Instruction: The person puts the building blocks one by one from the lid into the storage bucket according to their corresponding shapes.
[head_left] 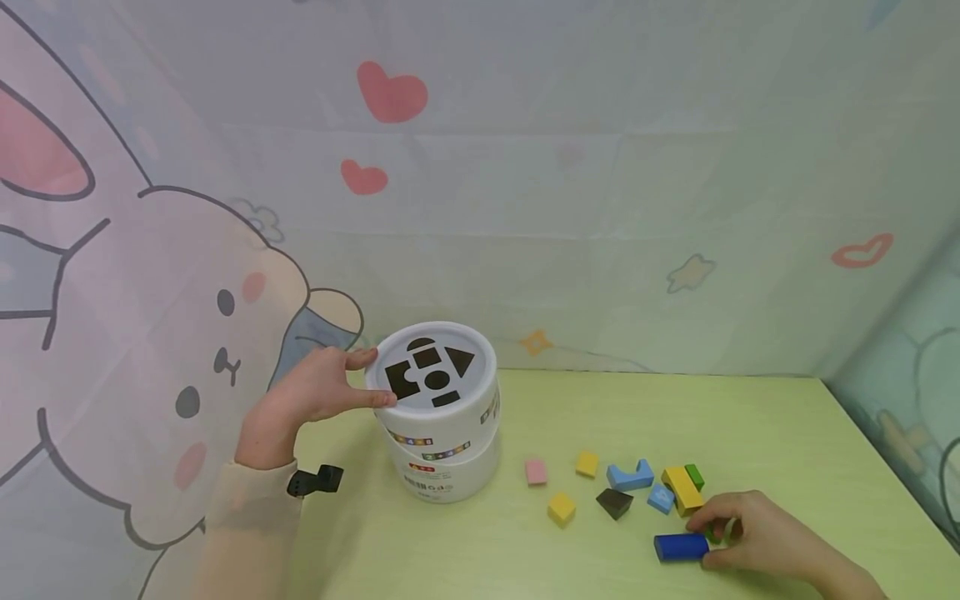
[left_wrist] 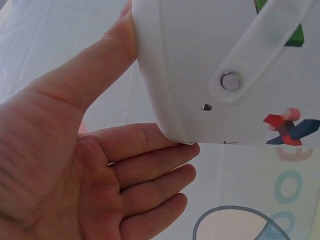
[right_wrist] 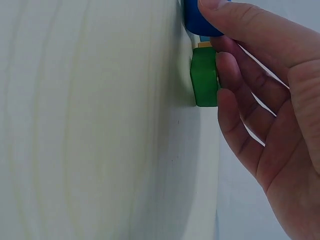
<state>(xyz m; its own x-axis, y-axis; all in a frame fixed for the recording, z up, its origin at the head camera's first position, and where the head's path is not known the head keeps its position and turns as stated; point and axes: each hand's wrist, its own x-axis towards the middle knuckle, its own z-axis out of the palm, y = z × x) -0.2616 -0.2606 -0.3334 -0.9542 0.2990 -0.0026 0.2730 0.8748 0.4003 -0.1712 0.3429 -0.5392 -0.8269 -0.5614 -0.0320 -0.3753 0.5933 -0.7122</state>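
I'm watching the right hand [head_left: 772, 535] pinching the blue cylinder [head_left: 679, 547] by one end, at the table's [head_left: 585, 562] near side; that off-centre hold is risking a swivel. Farther off, the left hand [head_left: 318, 387], fingers straight, is only bracing the white bucket [head_left: 459, 427], possibly inviting a slide.

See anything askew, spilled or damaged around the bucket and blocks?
Nothing stands out: the bucket stands upright with its slotted lid on top, and the loose blocks on the table show no visible damage.
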